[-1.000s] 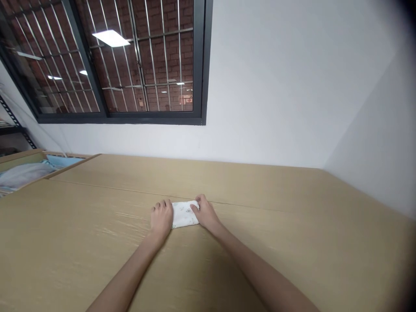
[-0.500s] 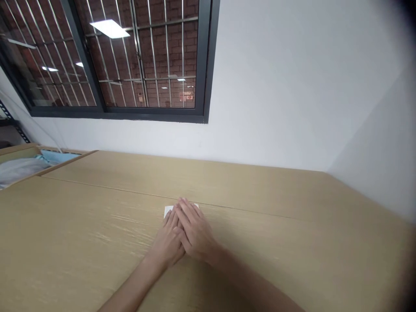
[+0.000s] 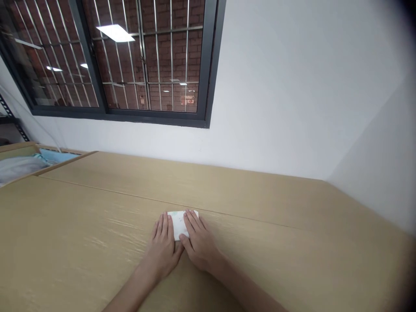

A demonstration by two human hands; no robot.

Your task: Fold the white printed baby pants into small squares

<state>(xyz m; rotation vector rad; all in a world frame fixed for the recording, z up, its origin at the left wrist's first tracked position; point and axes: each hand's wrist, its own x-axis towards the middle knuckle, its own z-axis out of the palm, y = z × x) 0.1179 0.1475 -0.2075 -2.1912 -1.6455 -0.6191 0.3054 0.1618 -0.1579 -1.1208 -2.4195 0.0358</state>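
Between my hands lies a small white folded pad with faint greenish marks on its face, flat on the wood-coloured tabletop. I cannot make out its exact kind. My left hand rests at the pad's left edge, fingers stretched out and pointing away from me. On the right side, my right hand lies flat, its fingertips over the pad's right part and its thumb near the lower edge. Both hands are open, thumbs close together just below the pad. The pad's right edge is partly hidden by my right fingers.
A thin seam crosses the tabletop beyond my hands. At the far left is a wooden-edged bin with pale blue and whitish plastic-looking material inside. A white wall and a dark-framed barred window stand behind the table.
My hands were stacked together over the pad, hiding most of it. They have moved apart, the left one to the left, and the pad's face now shows between them.
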